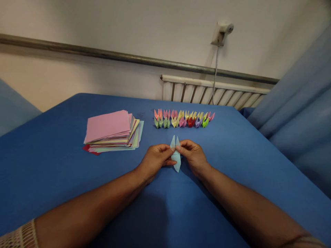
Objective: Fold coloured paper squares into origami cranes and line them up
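Observation:
Between my two hands is a light blue folded origami paper [176, 160], narrow, with two slim points at its far end and a blunter tip toward me. My left hand [157, 156] pinches its left edge, the thumb on top near the middle. From the other side my right hand [193, 154] grips it with the thumb on top near the base of the points. The fingers beneath the paper are partly hidden. Just beyond stand two rows of small folded paper cranes [182, 122] in pink, yellow, green, red and purple.
A thick stack of coloured paper sheets [108, 126], pink on top, lies left of my hands on the blue-covered table [64, 165]. Behind the table are a radiator [196, 82], a metal pipe [116, 57] and a wall socket [219, 33] with a cord. A blue curtain [302, 103] hangs at right.

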The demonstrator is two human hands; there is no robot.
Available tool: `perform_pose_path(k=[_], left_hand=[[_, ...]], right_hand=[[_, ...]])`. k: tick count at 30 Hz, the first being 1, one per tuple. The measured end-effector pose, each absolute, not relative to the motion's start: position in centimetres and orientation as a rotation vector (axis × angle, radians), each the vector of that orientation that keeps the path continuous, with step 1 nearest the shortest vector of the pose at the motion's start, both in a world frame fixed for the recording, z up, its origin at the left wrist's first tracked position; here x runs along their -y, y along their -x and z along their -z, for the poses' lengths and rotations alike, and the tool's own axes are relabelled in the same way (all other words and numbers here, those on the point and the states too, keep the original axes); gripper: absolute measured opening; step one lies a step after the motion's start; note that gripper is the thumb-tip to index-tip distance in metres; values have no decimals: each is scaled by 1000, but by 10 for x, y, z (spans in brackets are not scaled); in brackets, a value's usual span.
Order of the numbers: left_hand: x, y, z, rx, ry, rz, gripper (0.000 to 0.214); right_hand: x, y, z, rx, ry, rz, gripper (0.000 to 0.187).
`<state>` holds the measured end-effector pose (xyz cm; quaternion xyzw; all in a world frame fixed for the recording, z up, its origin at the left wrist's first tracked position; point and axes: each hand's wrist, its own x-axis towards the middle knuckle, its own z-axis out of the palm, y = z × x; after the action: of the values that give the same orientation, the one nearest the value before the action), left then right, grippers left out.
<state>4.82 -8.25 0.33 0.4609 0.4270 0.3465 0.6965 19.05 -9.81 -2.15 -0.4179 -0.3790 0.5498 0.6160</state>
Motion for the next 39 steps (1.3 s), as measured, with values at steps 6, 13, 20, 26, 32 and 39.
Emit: perform_pose_path(k=[6,13,20,26,32,39], left_hand=[[82,-49,-5,-1034,-1080,-809,30],[83,-50,-3,-1068,-1186,-785,30],[83,-50,-2,-1089,-1256,-700,25],[85,-50,-6,-1085,-1221,-631,20],[87,-49,-12,-985,-1129,-580,25],[87,-48,-13,-954,-1090,-545,26]], right_hand=[[99,-187,23,928,949,-1212,19],[98,-190,22,1016,963,-1249,19],[98,-194,20,977,965,-1201,17],[97,-196,17,926,990,-1198,20],[100,-196,14,889,989,-1235,22],[101,-197,17,866,931,-1291,17]])
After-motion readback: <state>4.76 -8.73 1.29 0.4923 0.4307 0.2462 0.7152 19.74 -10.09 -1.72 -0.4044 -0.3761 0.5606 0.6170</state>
